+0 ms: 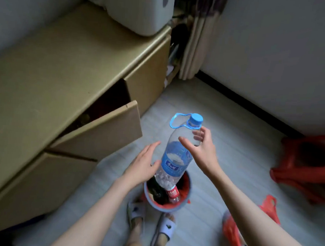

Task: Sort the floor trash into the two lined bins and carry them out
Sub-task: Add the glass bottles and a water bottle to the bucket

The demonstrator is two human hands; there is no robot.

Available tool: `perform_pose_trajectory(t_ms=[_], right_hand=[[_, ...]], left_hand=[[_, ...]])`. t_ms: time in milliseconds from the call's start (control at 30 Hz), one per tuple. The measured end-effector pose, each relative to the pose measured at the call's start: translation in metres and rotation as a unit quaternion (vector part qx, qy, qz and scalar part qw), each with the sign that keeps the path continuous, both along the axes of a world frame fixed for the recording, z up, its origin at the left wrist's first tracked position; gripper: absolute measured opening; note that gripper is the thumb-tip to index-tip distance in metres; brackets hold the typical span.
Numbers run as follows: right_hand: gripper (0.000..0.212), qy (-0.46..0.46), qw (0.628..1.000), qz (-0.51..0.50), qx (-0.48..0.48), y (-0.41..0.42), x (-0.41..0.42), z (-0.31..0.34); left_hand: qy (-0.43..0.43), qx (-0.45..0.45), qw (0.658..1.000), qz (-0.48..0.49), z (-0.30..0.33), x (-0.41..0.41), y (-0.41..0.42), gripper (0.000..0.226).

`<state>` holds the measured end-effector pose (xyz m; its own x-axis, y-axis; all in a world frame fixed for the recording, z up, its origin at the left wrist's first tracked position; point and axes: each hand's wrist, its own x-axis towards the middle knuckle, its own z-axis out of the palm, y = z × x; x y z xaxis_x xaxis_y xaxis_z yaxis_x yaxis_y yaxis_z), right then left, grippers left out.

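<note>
Bottle: I stand the big water bottle [177, 151] base-down in the near bin [189, 188], too tall to sink among the smaller bottles.
Left hand [144, 165]: fingers straight, steadying its side.
Right hand [200, 145]: fingers loosely spread by the shoulder, gripping nothing.
Second bin [231, 231]: near right, red-lined.

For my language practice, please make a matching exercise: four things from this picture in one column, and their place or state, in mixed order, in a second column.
Things:
1. large water bottle
2. small red-label bottle
3. cabinet door
4. white appliance

Place or state:
A. on top of the cabinet
B. hanging open, tilted
C. standing in the bin, blue cap up, between both hands
D. lying inside the bin, below the big one

Pairs: 1-C, 2-D, 3-B, 4-A
</note>
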<state>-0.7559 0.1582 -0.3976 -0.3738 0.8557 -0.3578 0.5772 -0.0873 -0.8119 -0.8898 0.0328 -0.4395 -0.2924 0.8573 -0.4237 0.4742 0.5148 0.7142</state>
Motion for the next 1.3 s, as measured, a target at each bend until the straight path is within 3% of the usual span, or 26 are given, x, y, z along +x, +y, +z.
perform_pose_trajectory(t_ms=[133, 267, 367, 500, 667, 833, 1033, 1300], right_hand=[[0.069, -0.054, 0.998, 0.026, -0.032, -0.005, 0.018, -0.106], [0.073, -0.089, 0.992, 0.082, -0.044, -0.014, 0.025, -0.217], [0.075, -0.103, 0.991, 0.068, -0.056, -0.026, 0.031, -0.294], [0.077, -0.077, 0.987, 0.074, -0.118, -0.050, 0.053, -0.368], [0.091, -0.104, 0.975, 0.117, -0.155, -0.066, 0.069, -0.399], [0.088, -0.126, 0.972, 0.129, -0.153, -0.062, 0.070, -0.406], [0.075, -0.127, 0.979, 0.065, -0.147, -0.065, 0.073, -0.404], [0.069, -0.138, 0.973, 0.036, -0.180, -0.079, 0.094, -0.370]], left_hand=[[-0.176, -0.067, 0.979, 0.072, -0.097, 0.042, 0.000, 0.070], [-0.257, -0.074, 0.949, 0.166, -0.199, 0.080, -0.008, 0.062], [-0.244, -0.098, 0.942, 0.209, -0.266, 0.100, -0.016, 0.063], [-0.207, -0.156, 0.937, 0.234, -0.334, 0.110, -0.033, 0.084], [-0.178, -0.174, 0.939, 0.237, -0.365, 0.104, -0.032, 0.081], [-0.151, -0.180, 0.941, 0.242, -0.371, 0.104, -0.024, 0.078], [-0.123, -0.180, 0.936, 0.276, -0.362, 0.112, -0.025, 0.077], [-0.129, -0.177, 0.935, 0.281, -0.335, 0.123, -0.042, 0.074]])
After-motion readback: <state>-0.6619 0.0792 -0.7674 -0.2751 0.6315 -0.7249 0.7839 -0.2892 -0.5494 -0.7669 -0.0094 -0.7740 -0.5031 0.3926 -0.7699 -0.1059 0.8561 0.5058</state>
